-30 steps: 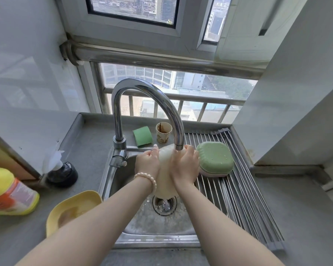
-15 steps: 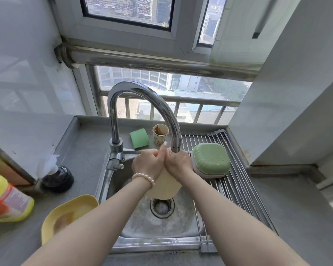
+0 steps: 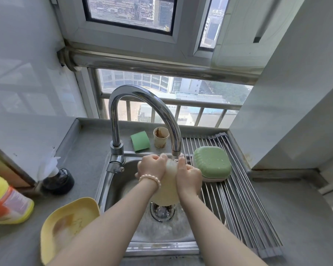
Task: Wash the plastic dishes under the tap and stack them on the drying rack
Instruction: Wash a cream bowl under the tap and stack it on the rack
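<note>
Pale plate (image 3: 166, 191) upright under the tap (image 3: 142, 104) over the sink (image 3: 123, 181), left hand (image 3: 152, 167) and right hand (image 3: 188, 176) gripping its opposite edges, green dish (image 3: 211, 164) upturned on rack (image 3: 238, 204) beside, yellow dish (image 3: 65, 225) left of sink

Home kitchen, steel sink (image 3: 112, 189), tap (image 3: 142, 96), drying rack (image 3: 244, 204)

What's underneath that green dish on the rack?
The green dish lies upside down on a paler dish, of which only the rim shows. Both rest on the drying rack. Anything under the domes is hidden.
</note>
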Demonstrator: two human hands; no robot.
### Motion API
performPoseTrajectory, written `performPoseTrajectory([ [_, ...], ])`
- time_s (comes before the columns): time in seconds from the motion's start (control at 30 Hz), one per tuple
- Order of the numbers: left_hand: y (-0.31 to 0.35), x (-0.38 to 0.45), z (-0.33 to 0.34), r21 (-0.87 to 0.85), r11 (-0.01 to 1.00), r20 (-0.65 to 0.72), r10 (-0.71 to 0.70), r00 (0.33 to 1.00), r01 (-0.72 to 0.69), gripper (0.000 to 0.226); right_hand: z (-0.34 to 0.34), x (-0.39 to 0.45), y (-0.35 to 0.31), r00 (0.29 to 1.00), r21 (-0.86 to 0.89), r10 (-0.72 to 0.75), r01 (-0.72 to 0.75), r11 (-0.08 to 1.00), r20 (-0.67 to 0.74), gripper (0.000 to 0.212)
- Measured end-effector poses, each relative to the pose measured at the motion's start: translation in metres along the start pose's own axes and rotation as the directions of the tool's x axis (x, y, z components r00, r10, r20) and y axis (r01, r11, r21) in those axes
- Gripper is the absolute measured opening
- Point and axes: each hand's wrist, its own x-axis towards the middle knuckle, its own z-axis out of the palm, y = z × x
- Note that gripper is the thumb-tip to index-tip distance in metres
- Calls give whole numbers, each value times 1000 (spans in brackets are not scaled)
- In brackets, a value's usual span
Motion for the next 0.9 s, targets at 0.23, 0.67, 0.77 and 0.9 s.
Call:
performPoseTrajectory([
  [0.23,-20,11,-14,-280,960,137,68,988,-27,37,-4,13,7,950,361,312,-286,888,-16,46],
  [0.67,-11,-5,-8,-266,946,57,-178,982,187,69,5,-17,10,999,239,44,-38,970,-19,64],
  [0.77,-13,2,-11,-311,945,21,-101,995,103,33,8,-8,21,967,452,256,-224,863,-11,54],
  [0.9,-17,12,-17,-316,947,9,-52,999,52,35,4,-2,27,885,613,452,-419,670,111,38],
])
